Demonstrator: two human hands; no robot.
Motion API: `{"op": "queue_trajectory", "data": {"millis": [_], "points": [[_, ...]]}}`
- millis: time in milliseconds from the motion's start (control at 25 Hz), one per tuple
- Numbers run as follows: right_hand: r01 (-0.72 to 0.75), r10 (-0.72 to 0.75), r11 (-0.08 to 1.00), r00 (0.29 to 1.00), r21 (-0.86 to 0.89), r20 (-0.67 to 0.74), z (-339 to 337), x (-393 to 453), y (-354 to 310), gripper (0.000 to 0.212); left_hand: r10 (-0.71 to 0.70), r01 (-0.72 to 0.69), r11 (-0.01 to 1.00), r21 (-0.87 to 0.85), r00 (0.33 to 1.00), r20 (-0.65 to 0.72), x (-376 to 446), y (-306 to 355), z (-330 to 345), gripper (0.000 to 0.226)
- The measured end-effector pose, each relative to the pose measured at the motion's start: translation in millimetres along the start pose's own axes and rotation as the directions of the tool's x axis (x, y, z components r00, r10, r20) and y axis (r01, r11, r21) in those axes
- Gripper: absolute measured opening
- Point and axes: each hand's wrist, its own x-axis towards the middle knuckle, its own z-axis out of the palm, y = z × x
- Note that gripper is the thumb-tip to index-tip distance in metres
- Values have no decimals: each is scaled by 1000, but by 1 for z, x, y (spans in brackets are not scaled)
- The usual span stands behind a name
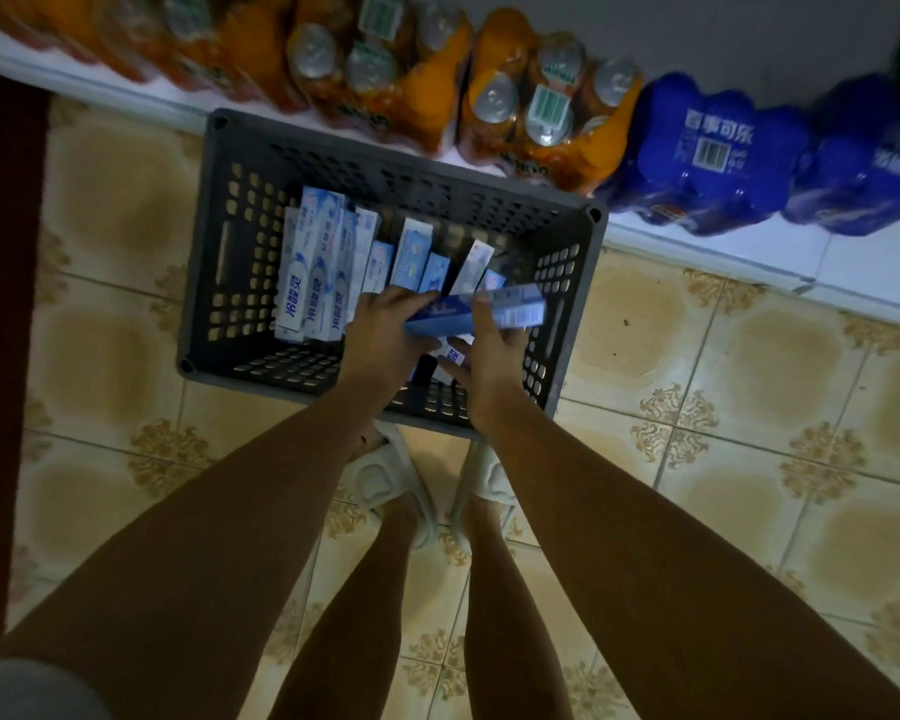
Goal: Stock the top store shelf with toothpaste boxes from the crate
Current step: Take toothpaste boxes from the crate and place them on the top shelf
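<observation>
Over the crate [219, 241], both hands [385, 335] [489, 356] hold a toothpaste box [510, 311] lying crosswise.

Shop, shrink-wrapped drink packs [552, 106], stock crate [219, 241]

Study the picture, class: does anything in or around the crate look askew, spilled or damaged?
Nothing is spilled or visibly damaged. Inside the grey crate, the toothpaste boxes lean at mixed angles instead of lying in neat rows. Both hands hold one blue box crosswise above them.
</observation>
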Motion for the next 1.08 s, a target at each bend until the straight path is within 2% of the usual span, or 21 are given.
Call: {"op": "queue_trajectory", "data": {"millis": [40, 120, 200, 240, 280, 320, 360, 400, 440, 520, 640, 720, 920, 1000, 1080], "points": [[8, -7, 998, 1000, 61, -22, 4, -7, -4, 50, 73, -69, 993, 94, 996, -42, -6, 2, -7, 59], [30, -20, 990, 998, 141, -67, 14, -23, -11, 48, 164, -147, 983, 109, 973, -160, -17, 8, -24, 57], [38, -28, 992, 995, 117, -93, 20, -36, -20, 41, 177, -174, 984, 31, 962, -207, -27, 18, -42, 56], [44, -37, 996, 996, 80, -83, 19, -41, -25, 34, 130, -143, 987, -68, 977, -172, -30, 22, -52, 52], [52, -50, 998, 997, 46, -55, 18, -47, -31, 29, 37, -57, 975, -214, 995, -93, -33, 28, -65, 46], [64, -64, 998, 998, 18, -15, 16, -53, -37, 27, -103, 109, 920, -376, 994, 37, -32, 34, -81, 39], [70, -70, 998, 997, 1, 31, 14, -59, -43, 28, -237, 306, 803, -511, 951, 198, -32, 40, -99, 36], [73, -72, 997, 994, -7, 78, 11, -66, -47, 30, -323, 470, 682, -560, 881, 346, -32, 43, -117, 38], [67, -66, 998, 990, -7, 124, 9, -73, -50, 30, -352, 569, 608, -554, 818, 455, -34, 44, -134, 43], [41, -39, 999, 981, -9, 193, 7, -93, -56, 31, -315, 654, 567, -501, 734, 602, -41, 43, -166, 52], [22, -21, 1000, 962, 1, 271, 7, -124, -65, 37, -242, 698, 598, -393, 625, 742, -56, 52, -201, 65], [13, -7, 1000, 946, -14, 323, 7, -148, -72, 39, -226, 678, 653, -338, 601, 767, -71, 66, -224, 72], [66, 9, 984, 911, -168, 411, 9, -229, -120, 42, -163, 585, 743, -326, 630, 759, -121, 101, -291, 77], [104, -49, 987, 924, -125, 379, 10, -267, -151, 42, -168, 563, 757, -333, 660, 732, -142, 116, -326, 74], [221, -142, 957, 921, -188, 362, 12, -305, -180, 28, -168, 514, 800, -310, 688, 706, -163, 132, -362, 65]]}}
